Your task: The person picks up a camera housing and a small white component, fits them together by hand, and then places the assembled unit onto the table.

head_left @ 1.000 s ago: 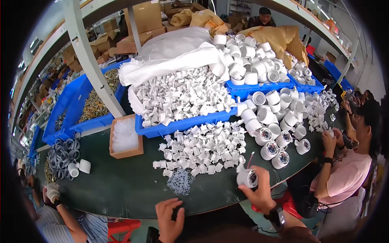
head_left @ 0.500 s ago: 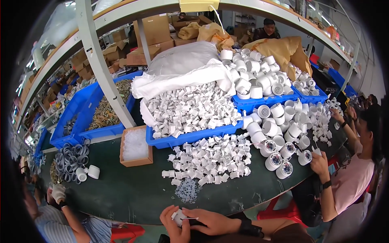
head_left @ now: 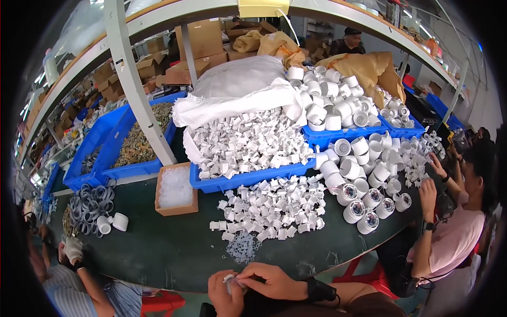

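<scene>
The left hand (head_left: 224,296) is curling closed around a small white part (head_left: 229,278), which is sitting at six o'clock and showing an angular top while fingers are hiding the rest. The right hand (head_left: 273,282) is pinching at its three o'clock side; whether it is gripping the part, I cannot tell. At ten o'clock, dark marks on the shelf post (head_left: 127,84) are appearing too small to read.

Broad black wristband (head_left: 321,291) on the right, dark brown sleeve (head_left: 372,306) beyond
</scene>
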Demonstrator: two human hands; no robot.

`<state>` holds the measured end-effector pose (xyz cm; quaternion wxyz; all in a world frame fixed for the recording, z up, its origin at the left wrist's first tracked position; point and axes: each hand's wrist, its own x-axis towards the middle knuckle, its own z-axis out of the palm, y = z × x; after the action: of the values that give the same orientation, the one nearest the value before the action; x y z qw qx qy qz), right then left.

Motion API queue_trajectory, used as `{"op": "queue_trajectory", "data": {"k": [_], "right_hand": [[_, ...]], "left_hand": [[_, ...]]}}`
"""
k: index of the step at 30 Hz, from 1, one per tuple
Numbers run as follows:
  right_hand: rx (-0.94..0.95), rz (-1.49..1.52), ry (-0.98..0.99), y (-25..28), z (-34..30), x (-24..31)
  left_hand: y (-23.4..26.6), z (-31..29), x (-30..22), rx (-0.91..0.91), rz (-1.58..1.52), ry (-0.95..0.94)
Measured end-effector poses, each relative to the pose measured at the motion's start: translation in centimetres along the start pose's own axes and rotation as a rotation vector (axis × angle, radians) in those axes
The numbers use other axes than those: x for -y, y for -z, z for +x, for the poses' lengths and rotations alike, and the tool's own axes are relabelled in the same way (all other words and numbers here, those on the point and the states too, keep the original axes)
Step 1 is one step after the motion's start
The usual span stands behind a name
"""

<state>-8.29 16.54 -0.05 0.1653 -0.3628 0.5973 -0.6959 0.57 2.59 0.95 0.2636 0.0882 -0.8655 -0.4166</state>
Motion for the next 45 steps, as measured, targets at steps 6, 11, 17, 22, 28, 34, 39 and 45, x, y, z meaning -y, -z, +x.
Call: {"op": "queue_trajectory", "data": {"k": [6,11,17,22,28,34,39,45], "right_hand": [[-0.177,-0.095,-0.132,0.3,0.2,0.0],[-0.139,0.016,-0.255,1.5,0.1,0.7],[-0.147,0.109,-0.347,0.9,-0.2,0.6],[-0.119,0.150,-0.309,1.3,-1.1,0.8],[0.001,-0.316,-0.156,5.2,-1.0,2.2],[-0.210,-1.104,0.064,11.8,0.3,1.4],[-0.077,-1.301,0.154,13.2,0.8,0.2],[-0.322,-0.795,-0.104,12.0,0.7,2.4]], "left_hand": [[-1.1,1.1,0.4,0.127,-0.203,0.036],[-1.3,2.0,0.2,0.147,-0.154,-0.027],[-1.3,1.4,0.5,0.149,-0.156,-0.046],[-1.0,1.0,0.5,0.183,-0.189,-0.049],[-0.6,0.8,0.5,0.173,-0.163,0.004],[-0.9,1.3,0.8,0.203,-0.184,-0.018],[-1.0,1.2,0.8,0.190,-0.174,-0.021],[-0.4,0.7,0.8,0.207,-0.279,0.071]]}}
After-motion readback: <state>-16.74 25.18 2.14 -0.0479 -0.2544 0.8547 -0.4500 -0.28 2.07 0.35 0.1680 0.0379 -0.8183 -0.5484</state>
